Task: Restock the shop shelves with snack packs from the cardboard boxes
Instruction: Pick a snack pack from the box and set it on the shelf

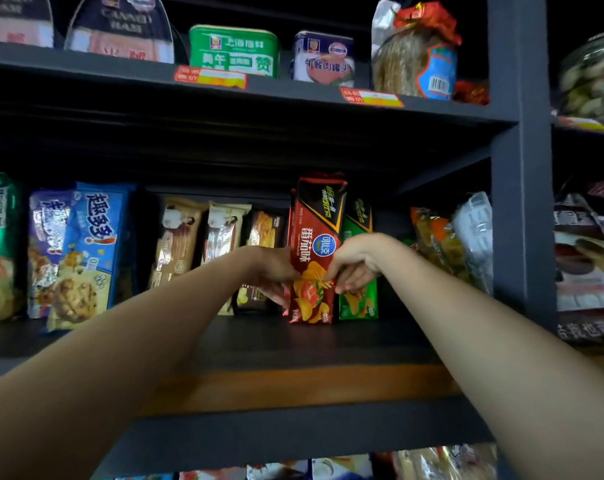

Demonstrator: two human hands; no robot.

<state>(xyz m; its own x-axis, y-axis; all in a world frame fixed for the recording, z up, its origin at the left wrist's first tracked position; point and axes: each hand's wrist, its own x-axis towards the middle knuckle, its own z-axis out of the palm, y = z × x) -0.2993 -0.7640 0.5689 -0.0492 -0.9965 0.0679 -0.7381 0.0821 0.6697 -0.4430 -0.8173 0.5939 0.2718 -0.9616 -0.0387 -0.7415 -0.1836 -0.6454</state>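
A tall red snack pack [316, 216] with black top and yellow stripes stands upright on the dark middle shelf [293, 344]. Both of my arms reach in to it. My left hand [274, 270] grips its left edge at mid height. My right hand [354, 261] pinches its right edge, fingers curled over the front. A green pack of the same kind [359, 299] stands right behind it on the right, partly hidden. No cardboard box is in view.
Cookie packs [86, 258] and biscuit packs [179, 240] line the shelf to the left, crinkly bags [449, 240] to the right. Tins [234, 50] and price tags sit on the shelf above. A dark upright post [522, 202] bounds the bay on the right.
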